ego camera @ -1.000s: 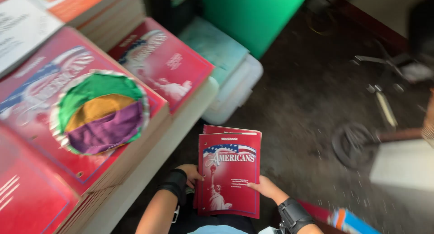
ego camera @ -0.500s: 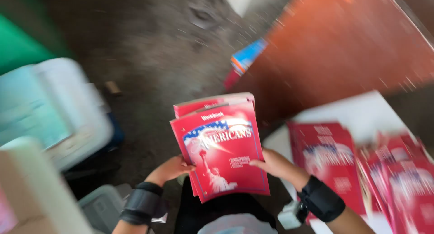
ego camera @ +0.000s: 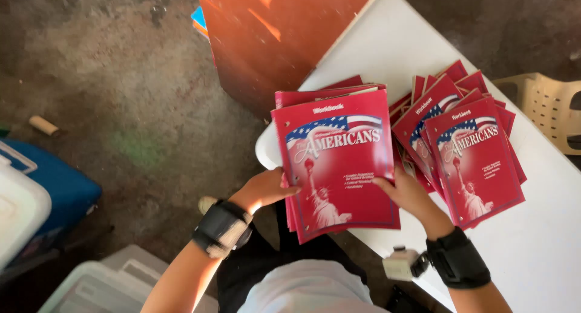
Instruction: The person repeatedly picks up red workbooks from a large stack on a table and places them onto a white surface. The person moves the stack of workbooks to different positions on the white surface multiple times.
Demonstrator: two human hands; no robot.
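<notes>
This looks like a storeroom or sorting space, perhaps a garage: a rough, stained bare concrete floor (ego camera: 121, 107), a white plastic folding table (ego camera: 387, 53) heaped with identical red softcover workbooks (ego camera: 466, 149), translucent plastic storage bins (ego camera: 97, 286), and a beige plastic chair (ego camera: 554, 110).

I see both of my forearms rising from the bottom edge of the frame and angling in toward the centre. My left hand (ego camera: 263, 191) sits just left of centre, palm turned inward, fingers curled and pinching. My right hand (ego camera: 408, 195) sits right of centre, fingers spread forward and thumb pointing toward the middle, also clamped in a grip. A black band wraps each wrist, the left at lower centre-left, the right at lower right. Both elbows are bent, forearms bare below short pale sleeves.
</notes>
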